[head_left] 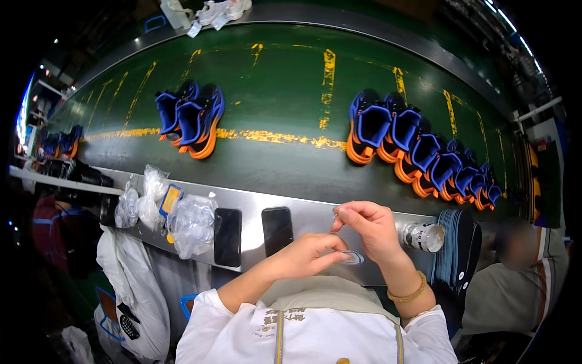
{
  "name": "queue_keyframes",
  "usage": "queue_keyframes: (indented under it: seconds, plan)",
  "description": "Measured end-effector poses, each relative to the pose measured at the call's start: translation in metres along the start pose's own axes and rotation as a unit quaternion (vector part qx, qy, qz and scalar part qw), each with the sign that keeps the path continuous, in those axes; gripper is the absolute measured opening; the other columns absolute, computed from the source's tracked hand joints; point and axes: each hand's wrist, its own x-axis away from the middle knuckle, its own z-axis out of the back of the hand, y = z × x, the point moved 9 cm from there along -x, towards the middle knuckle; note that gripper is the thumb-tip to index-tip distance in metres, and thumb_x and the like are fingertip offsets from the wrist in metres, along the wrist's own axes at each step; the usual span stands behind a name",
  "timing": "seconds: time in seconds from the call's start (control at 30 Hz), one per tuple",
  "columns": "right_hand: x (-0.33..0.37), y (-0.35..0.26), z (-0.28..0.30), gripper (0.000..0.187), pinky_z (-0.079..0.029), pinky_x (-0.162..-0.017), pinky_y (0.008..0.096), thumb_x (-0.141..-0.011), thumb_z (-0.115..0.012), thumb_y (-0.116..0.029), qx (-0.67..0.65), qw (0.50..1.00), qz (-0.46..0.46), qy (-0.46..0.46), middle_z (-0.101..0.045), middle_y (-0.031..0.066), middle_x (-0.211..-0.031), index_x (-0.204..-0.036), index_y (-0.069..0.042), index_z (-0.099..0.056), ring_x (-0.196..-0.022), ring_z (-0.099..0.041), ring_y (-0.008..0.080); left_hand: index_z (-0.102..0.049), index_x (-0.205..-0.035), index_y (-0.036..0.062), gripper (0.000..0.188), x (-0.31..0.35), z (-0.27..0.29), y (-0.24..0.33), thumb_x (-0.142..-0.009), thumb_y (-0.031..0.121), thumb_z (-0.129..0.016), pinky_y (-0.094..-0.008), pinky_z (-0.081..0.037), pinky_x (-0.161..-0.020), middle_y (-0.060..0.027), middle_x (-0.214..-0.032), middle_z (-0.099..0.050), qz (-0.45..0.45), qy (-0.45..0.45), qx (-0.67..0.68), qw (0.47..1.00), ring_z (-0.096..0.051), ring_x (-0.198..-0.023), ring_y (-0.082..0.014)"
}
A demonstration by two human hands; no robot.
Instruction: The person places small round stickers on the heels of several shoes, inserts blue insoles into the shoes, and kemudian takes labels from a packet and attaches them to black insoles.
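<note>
Left hand (pixel 310 251): gripped small blue-edged clear piece (pixel 354 258) | right hand (pixel 370 227): pinched closed, content unclear | two phones (pixel 228 237): lay on metal surface (pixel 251 242)

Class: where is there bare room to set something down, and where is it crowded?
Bare: yellow-marked green surface between the shoe row and the nearest shoe pair to its left; a narrow strip of metal ledge between two phones. Crowded: that ledge left of the phones, under plastic bags.
</note>
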Motion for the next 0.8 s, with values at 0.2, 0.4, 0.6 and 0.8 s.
queue_keyframes:
  seconds: [0.2, 0.4, 0.6, 0.8]
  plan:
    - [0.013, -0.009, 0.085, 0.022, -0.048, -0.070, 0.0273, -0.087, -0.057, -0.011, -0.086, 0.978, 0.069, 0.175, -0.062, 0.0088, -0.076, -0.100, 0.006, -0.052, -0.069, -0.059, 0.0148, -0.059, -0.095, 0.0030, 0.015, -0.029, 0.015, -0.040, -0.089, 0.016, -0.054, -0.0241, -0.041, -0.075, -0.0024, -0.096, -0.056, -0.007, 0.259, 0.279, 0.924, -0.052, -0.084, -0.0122]
    - [0.051, -0.056, 0.080, 0.008, -0.048, -0.062, 0.0264, -0.081, -0.059, 0.002, 0.167, 0.960, 0.170, 0.147, -0.063, 0.0110, -0.080, -0.088, 0.002, -0.056, -0.066, -0.059, 0.0153, -0.049, -0.091, 0.0102, 0.013, -0.059, -0.032, 0.001, -0.092, 0.022, -0.044, -0.0264, -0.034, -0.058, 0.0018, -0.071, -0.047, -0.051, 0.010, 0.708, 0.704, -0.047, -0.052, -0.0121]
    - [0.072, -0.119, 0.039, 0.021, -0.043, -0.053, 0.0277, -0.069, -0.066, 0.005, 0.373, 0.864, 0.330, 0.073, -0.058, 0.0083, -0.072, -0.090, 0.001, -0.061, -0.056, -0.052, 0.0203, -0.044, -0.087, 0.0112, 0.015, -0.070, -0.069, 0.038, -0.094, 0.023, -0.037, -0.0262, -0.033, -0.054, 0.0024, -0.067, -0.047, -0.078, -0.128, 0.793, 0.591, -0.046, -0.043, -0.0124]
    - [0.075, -0.121, 0.043, 0.017, -0.041, -0.049, 0.0283, -0.067, -0.065, 0.005, 0.387, 0.862, 0.324, 0.047, -0.056, 0.0082, -0.067, -0.083, 0.001, -0.060, -0.054, -0.051, 0.0208, -0.045, -0.085, 0.0109, 0.019, -0.078, -0.083, 0.029, -0.095, 0.026, -0.037, -0.0241, -0.033, -0.051, 0.0032, -0.061, -0.044, -0.011, -0.068, 0.741, 0.668, -0.042, -0.039, -0.0091]
